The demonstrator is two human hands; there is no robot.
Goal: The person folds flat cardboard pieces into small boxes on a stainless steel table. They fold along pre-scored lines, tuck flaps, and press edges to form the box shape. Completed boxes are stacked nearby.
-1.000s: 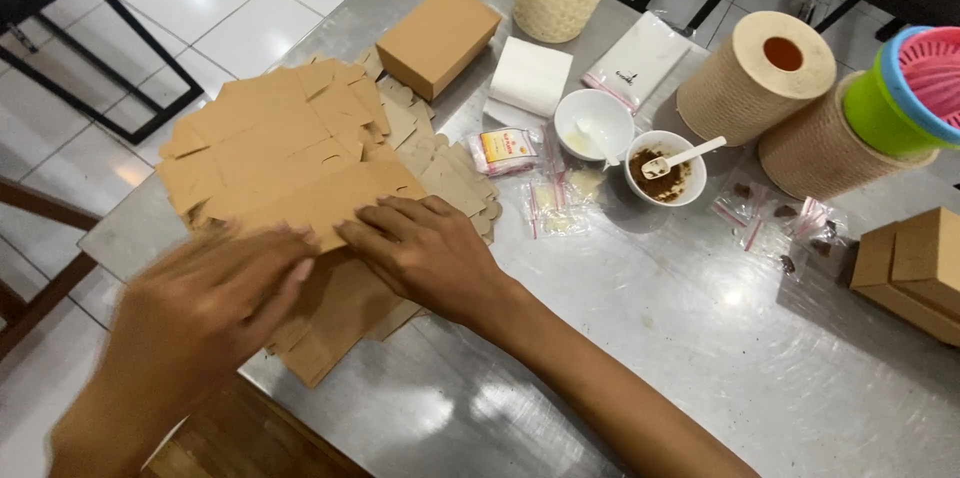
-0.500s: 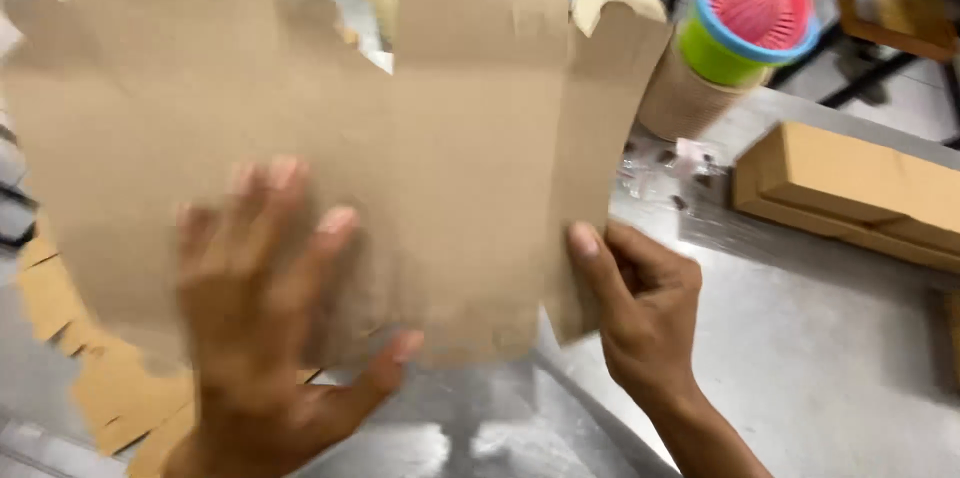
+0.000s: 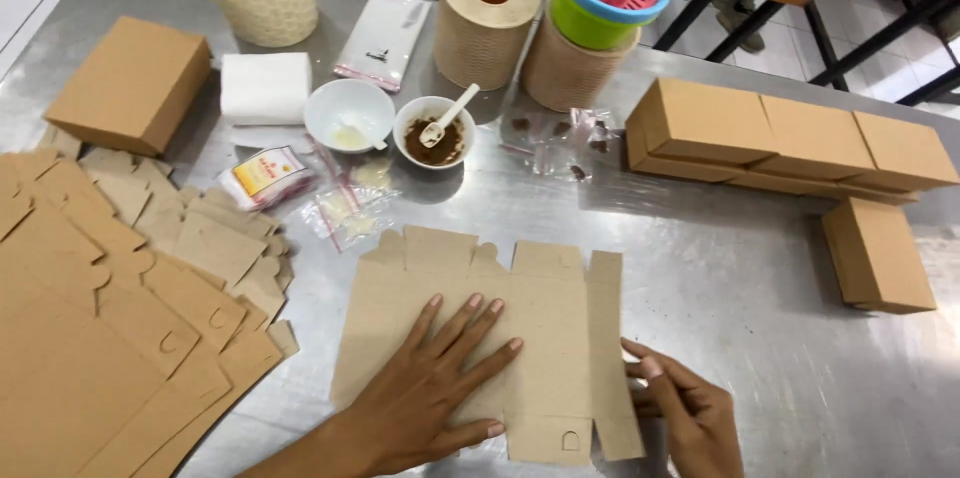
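Brown cardboard blank [image 3: 480,328] lying flat and unfolded on the steel table [image 3: 720,268], near its front edge. Left hand [image 3: 425,393] pressed palm-down on the blank's middle, fingers [image 3: 470,323] spread and released, gripping nothing. Right hand [image 3: 690,413] at the blank's right flap, thumb and fingertips pinching its edge. Stack of flat blanks [image 3: 110,318] well to the left; folded brown boxes [image 3: 790,138] at far right; bowl of brown powder [image 3: 432,133] beyond
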